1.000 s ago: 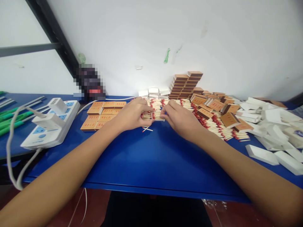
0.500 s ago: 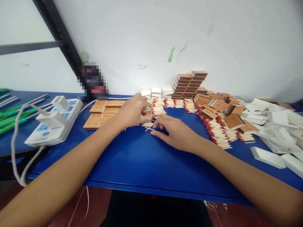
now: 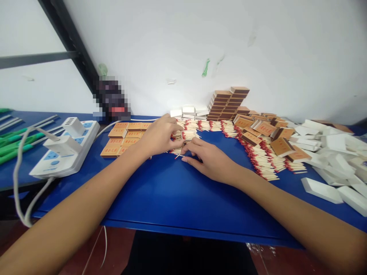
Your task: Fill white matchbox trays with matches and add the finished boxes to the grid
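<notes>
My left hand (image 3: 163, 133) is curved around what looks like a small matchbox tray with matches (image 3: 177, 135); its fingers cover most of it. Close to its right, my right hand (image 3: 210, 158) has its fingers curled and thumb near the fingertips, at a few loose matches (image 3: 178, 155). Red-headed matches (image 3: 190, 134) lie in a heap just behind both hands. Left of my left hand, closed orange matchboxes (image 3: 116, 141) are laid out in stacked rows, partly hidden by my forearm.
Brown matchboxes (image 3: 228, 105) are stacked against the wall, with loose ones (image 3: 265, 128) to their right. More matches (image 3: 262, 160) line the blue table (image 3: 172, 198). White trays (image 3: 322, 190) are heaped at right. A power strip (image 3: 65, 152) and green-wrapped rods (image 3: 17, 143) lie left.
My right hand has shifted slightly left and up, its fingertips nearer the matches by my left hand. My left hand stays in place. The view has shifted a little.
</notes>
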A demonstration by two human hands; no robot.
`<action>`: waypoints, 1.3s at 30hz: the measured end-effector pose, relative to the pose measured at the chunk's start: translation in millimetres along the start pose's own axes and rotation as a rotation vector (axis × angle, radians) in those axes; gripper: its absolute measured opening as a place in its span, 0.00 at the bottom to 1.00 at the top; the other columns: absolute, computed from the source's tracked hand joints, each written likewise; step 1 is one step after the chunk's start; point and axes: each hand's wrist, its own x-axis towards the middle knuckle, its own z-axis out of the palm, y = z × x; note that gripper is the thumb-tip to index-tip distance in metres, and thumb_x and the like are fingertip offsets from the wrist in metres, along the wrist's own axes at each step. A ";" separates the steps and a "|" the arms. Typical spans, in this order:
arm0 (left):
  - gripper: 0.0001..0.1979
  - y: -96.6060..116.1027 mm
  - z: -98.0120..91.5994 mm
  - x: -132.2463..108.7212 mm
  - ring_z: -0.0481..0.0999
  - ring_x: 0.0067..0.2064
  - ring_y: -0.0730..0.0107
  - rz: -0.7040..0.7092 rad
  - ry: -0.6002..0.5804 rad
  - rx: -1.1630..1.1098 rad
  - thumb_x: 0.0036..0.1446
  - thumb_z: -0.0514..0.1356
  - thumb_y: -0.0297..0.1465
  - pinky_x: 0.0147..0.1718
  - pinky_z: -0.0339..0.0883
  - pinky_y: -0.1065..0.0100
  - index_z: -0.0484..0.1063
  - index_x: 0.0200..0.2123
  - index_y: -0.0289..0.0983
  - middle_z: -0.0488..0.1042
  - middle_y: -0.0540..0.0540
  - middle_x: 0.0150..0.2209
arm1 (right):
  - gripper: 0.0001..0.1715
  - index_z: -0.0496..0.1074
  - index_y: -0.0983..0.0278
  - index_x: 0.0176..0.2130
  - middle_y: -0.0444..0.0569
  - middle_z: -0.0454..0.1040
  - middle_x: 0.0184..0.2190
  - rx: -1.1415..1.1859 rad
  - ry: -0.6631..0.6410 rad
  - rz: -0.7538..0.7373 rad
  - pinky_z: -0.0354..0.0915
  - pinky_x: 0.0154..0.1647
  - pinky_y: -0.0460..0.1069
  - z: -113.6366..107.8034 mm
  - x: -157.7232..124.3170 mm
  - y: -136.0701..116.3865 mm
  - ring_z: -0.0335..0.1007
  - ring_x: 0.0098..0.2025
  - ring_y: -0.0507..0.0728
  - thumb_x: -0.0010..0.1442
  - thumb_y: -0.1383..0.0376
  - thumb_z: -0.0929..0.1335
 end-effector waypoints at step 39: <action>0.09 2.1 -0.6 0.3 0.73 0.44 0.53 0.014 -0.031 -0.004 0.59 0.67 0.34 0.44 0.67 0.57 0.84 0.40 0.36 0.76 0.41 0.34 | 0.07 0.68 0.60 0.41 0.52 0.72 0.42 -0.084 -0.006 0.109 0.63 0.41 0.52 -21.1 3.3 12.2 0.71 0.40 0.59 0.75 0.64 0.64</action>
